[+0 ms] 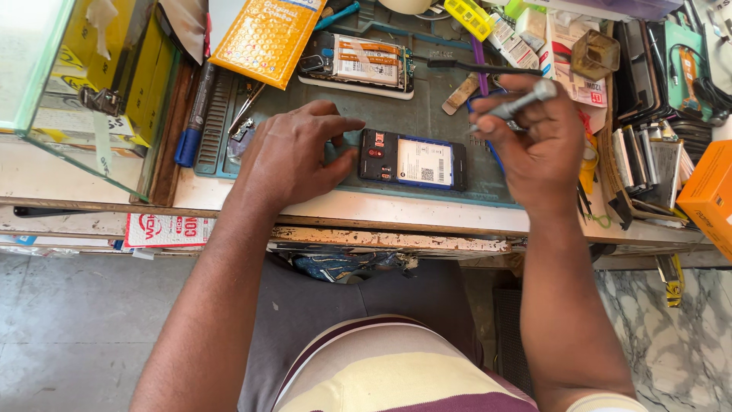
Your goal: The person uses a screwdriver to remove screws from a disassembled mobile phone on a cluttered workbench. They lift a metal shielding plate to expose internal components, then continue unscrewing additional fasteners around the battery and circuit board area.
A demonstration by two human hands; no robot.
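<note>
An opened phone (412, 160) with its back cover off and its battery showing lies on a grey-green work mat (427, 114). My left hand (293, 152) rests on the mat just left of the phone, fingers spread, its fingertips touching the phone's left end. My right hand (534, 137) hovers to the right of the phone and grips a metal screwdriver (518, 103), whose tip points left and down toward the mat. A second opened phone (358, 65) lies farther back on the mat.
A yellow padded envelope (267, 34) lies at the back left beside a glass case (69, 84). A black brush (480, 67), small boxes, a tray of phone parts (648, 145) and an orange box (709, 194) crowd the right. The bench edge (381, 214) runs below.
</note>
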